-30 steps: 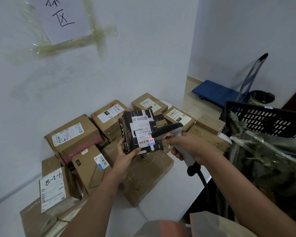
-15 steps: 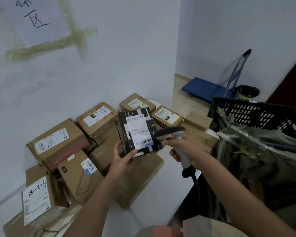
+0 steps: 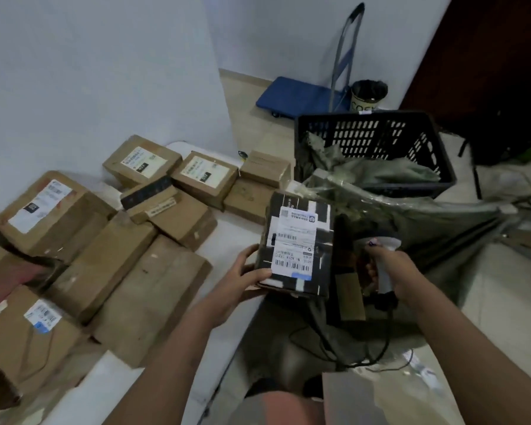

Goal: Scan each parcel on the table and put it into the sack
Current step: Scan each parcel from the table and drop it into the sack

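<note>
My left hand (image 3: pixel 248 275) grips the lower left corner of a black parcel with a white shipping label (image 3: pixel 296 244). The parcel hangs past the white table's right edge (image 3: pixel 227 240), beside the open mouth of the grey-green sack (image 3: pixel 411 222). My right hand (image 3: pixel 390 266) is closed around the grey handle of the barcode scanner (image 3: pixel 380 243), just right of the parcel; its black cable hangs down. Several brown cardboard parcels (image 3: pixel 154 283) lie on the table to the left.
A black plastic crate (image 3: pixel 377 142) stands behind the sack, with part of the sack draped into it. A blue platform trolley (image 3: pixel 298 96) and a dark bin (image 3: pixel 369 95) stand on the tiled floor by the far wall. A white wall borders the table's left.
My view has swung right and down. My left hand has carried the black parcel from over the table to the sack's mouth. The scanner has moved right with it, and its red light no longer shows.
</note>
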### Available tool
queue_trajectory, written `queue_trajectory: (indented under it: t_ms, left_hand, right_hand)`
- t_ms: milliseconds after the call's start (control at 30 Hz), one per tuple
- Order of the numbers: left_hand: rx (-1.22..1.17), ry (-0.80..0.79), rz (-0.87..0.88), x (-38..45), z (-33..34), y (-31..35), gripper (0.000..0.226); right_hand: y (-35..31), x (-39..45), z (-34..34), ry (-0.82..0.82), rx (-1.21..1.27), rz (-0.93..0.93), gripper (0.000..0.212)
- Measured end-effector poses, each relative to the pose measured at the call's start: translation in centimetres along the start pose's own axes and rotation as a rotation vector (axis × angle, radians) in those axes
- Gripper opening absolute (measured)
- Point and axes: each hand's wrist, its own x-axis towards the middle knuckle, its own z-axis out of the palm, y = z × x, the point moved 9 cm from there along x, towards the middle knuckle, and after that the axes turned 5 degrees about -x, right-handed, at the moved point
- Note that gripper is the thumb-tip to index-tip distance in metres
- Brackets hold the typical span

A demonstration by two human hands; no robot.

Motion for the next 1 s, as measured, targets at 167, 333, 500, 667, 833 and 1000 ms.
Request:
queue_trajectory:
  t_ms: [167, 333, 500, 667, 833, 1000]
  left_hand:
    - [0.049, -0.059, -0.222, 3.9, 7.3, -5.2, 0.081]
    - [0.077, -0.015, -0.426, 8.3, 13.9, -10.4, 0.077]
    - [0.107, 0.065, -0.494, 13.9, 18.3, -12.4, 0.080]
    - [0.133, 0.321, -0.524, 18.8, 16.9, -12.9, 0.085]
    - [-0.007, 0.599, -0.618, 18.3, 11.2, -16.3, 0.086]
    - [-0.241, 0.683, -0.672, 15.2, 11.4, -17.4, 0.069]
  right_hand:
    - [3.4, 4.0, -6.2, 0.053, 0.027, 0.077, 0.020]
    - [4.5, 6.6, -10.0, 0.025, -0.011, 0.136, 0.020]
    - [5.0, 8.0, -11.7, -0.045, -0.095, 0.179, 0.020]
    - [5.3, 9.7, -12.5, -0.119, -0.167, 0.183, 0.021]
    - [6.2, 10.5, -11.9, -0.188, -0.182, 0.170, 0.020]
    - [6.5, 10.3, -10.0, -0.251, -0.195, 0.155, 0.021]
